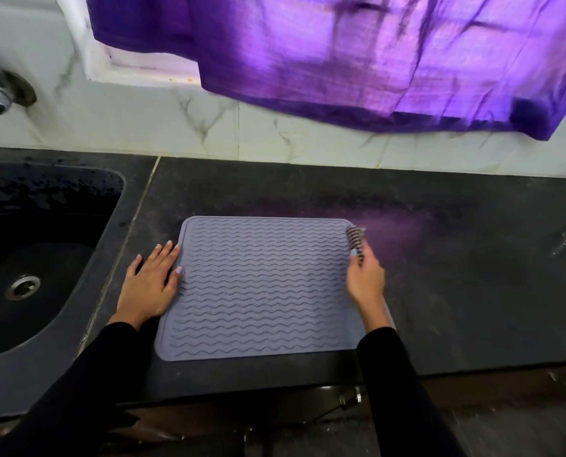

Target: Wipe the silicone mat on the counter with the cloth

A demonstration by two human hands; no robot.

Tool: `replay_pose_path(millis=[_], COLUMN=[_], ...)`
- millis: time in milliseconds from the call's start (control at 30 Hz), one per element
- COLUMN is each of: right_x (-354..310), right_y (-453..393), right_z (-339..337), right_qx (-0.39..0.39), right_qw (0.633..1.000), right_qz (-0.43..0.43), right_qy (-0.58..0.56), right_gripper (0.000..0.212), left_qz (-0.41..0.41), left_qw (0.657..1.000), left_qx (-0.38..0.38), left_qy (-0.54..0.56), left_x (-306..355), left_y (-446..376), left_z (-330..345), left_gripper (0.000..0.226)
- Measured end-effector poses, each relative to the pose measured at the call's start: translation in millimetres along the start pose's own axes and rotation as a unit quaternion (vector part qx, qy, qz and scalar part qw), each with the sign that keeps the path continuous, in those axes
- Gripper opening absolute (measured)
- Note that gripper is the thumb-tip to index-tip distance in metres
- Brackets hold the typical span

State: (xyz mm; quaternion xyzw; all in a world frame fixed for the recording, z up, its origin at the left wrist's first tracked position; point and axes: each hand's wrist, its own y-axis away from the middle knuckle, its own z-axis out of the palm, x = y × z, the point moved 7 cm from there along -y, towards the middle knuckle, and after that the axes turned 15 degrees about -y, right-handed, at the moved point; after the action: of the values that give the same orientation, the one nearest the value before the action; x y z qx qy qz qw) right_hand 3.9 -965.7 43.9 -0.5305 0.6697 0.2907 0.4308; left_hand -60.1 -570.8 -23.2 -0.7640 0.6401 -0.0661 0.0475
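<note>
Two hands are seen over the silicone mat (261,285), which lies flat on the desk (439,258) between them. Left hand (151,285) is spread flat on the mat's near-left edge; right hand (365,275) is curled round a striped cloth (355,240) at the far-right corner. Wiping is judged underway; a pressed stroke toward the left hand is called for next.

The right hand (364,279) is motion-blurred, gripping what may be a striped cloth (356,239).

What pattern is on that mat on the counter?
The mat is greyish lilac with rows of wavy raised lines, seen clearly in the head view.
</note>
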Motion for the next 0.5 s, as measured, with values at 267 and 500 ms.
replay_pose_path(millis=[267, 500], right_x=[16, 45], right_y=[2, -48], right_z=[44, 2], right_qx=[-0.115, -0.05], right_qw=[0.959, 0.907], right_qz=[-0.103, 0.252], right_qy=[0.239, -0.333], right_gripper=[0.053, 0.038], left_qz=[0.004, 0.003], left_qw=[1.0, 1.0], left_qx=[0.004, 0.001], left_qy=[-0.005, -0.004], left_x=[3, 3], left_y=[-1, 0], left_z=[0, -3], left_gripper=[0.07, 0.073])
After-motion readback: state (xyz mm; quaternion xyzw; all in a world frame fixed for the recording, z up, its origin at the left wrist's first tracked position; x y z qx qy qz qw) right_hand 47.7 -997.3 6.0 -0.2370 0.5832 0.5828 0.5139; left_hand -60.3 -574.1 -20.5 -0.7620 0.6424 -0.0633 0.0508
